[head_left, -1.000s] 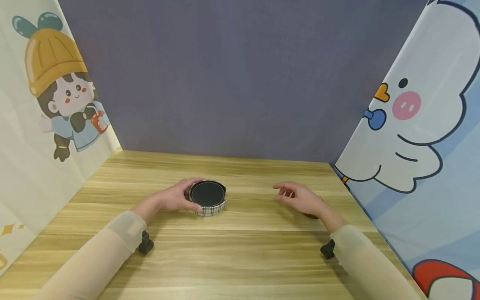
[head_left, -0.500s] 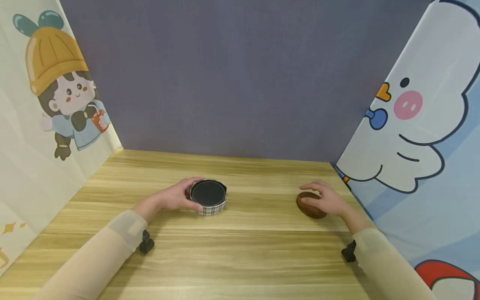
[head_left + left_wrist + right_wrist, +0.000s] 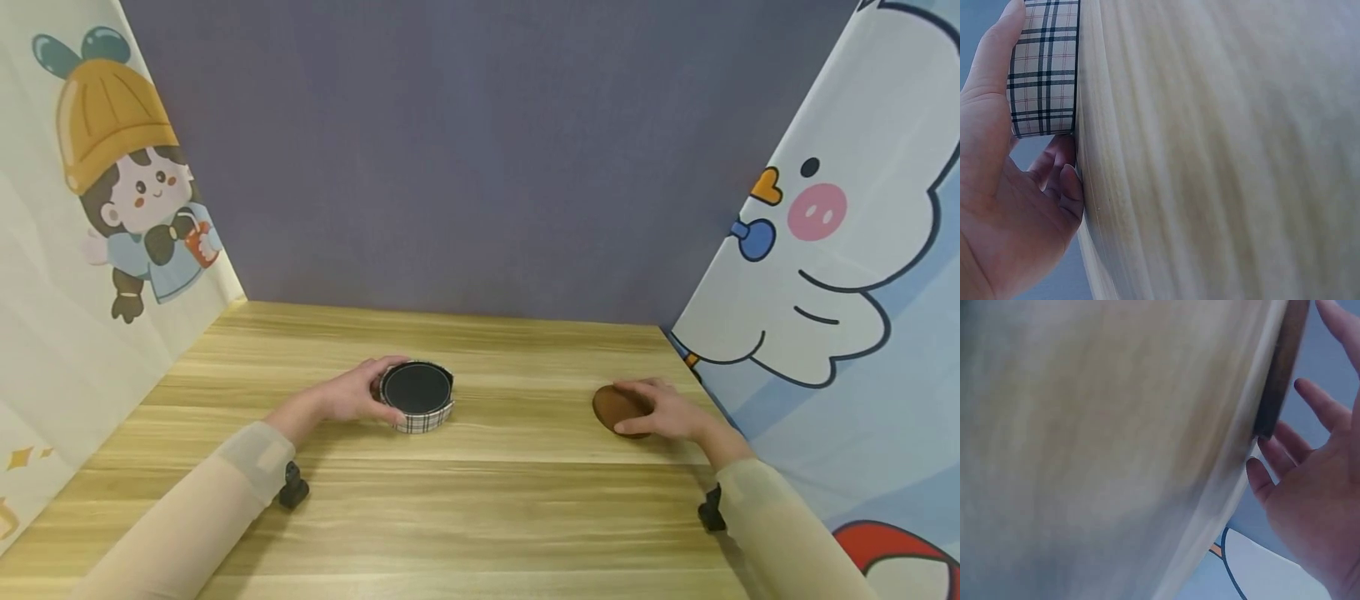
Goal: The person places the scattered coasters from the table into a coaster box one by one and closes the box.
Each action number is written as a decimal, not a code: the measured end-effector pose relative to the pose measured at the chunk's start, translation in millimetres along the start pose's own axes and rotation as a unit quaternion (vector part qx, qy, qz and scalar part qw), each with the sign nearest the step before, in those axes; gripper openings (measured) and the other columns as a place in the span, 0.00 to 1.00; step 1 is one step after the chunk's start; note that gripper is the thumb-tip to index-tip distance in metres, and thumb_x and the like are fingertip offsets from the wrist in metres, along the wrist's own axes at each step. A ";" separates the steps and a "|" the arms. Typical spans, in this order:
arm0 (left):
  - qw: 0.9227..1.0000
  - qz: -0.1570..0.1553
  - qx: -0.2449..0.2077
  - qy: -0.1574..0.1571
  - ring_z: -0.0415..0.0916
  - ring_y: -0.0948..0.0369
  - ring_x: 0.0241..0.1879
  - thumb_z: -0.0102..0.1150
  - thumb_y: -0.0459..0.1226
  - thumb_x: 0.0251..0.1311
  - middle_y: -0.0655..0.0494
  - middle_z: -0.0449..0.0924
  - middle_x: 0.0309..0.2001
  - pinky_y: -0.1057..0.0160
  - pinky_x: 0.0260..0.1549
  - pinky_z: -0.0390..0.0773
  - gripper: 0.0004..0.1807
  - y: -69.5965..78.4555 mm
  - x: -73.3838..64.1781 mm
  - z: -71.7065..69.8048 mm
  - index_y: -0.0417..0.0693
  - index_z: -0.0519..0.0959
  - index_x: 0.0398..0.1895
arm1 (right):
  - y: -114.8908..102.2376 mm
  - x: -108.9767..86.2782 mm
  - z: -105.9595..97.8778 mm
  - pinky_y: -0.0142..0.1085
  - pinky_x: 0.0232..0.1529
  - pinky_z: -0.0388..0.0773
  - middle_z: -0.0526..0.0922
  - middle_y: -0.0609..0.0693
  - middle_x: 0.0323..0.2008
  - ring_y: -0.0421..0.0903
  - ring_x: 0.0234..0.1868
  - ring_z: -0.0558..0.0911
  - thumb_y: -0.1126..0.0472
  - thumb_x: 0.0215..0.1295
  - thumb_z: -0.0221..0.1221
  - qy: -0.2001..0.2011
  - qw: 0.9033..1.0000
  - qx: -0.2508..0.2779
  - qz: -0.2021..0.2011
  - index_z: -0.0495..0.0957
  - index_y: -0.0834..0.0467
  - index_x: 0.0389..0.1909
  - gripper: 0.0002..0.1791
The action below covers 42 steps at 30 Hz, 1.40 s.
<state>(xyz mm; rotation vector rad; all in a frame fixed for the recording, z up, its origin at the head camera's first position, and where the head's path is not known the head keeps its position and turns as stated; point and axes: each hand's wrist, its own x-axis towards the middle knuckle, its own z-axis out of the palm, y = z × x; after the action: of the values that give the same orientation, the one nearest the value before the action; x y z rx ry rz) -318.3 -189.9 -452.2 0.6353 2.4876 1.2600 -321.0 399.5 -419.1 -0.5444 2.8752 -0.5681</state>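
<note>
In the head view my left hand point(image 3: 356, 390) grips a round, plaid-sided coaster holder point(image 3: 423, 422) from its left, thumb along the front and fingers behind. A black disc point(image 3: 416, 387) fills its top, and a gap shows in the side at the right. The left wrist view has the plaid wall point(image 3: 1044, 69) standing on the table beside the palm. Over at the right, my right hand point(image 3: 667, 411) spans a flat brown round coaster point(image 3: 611, 407), thumb at its near edge, fingers over the far side. Its fingers point(image 3: 1322, 406) look spread and relaxed in the right wrist view, close to the coaster's edge.
Both things are on a light wood-grain table point(image 3: 450, 508). A grey-purple panel point(image 3: 450, 167) closes off the back. Cartoon-printed cloth walls point(image 3: 840, 208) stand at the left and right sides. Small black devices point(image 3: 292, 486) sit at both wrists.
My right hand has moved right from the middle-right of the table, uncovered the brown coaster, then lowered over it. The left hand and the plaid holder stay in place.
</note>
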 end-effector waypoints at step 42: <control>1.000 0.004 0.003 -0.003 0.77 0.41 0.68 0.86 0.47 0.58 0.31 0.61 0.73 0.35 0.72 0.72 0.63 -0.5 -0.5 0.1 0.51 0.54 0.90 | -6.9 6.9 4.1 0.76 0.64 0.70 0.62 0.73 0.79 0.77 0.75 0.64 0.36 0.60 0.77 0.004 1.000 -0.009 0.008 0.65 0.56 0.85 0.57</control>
<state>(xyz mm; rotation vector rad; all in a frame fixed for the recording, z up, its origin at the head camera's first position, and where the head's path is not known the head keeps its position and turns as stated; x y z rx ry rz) -318.0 -190.4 -452.7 0.6512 2.4873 1.2513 -324.2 389.5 -420.7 -0.5215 2.8923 -0.5448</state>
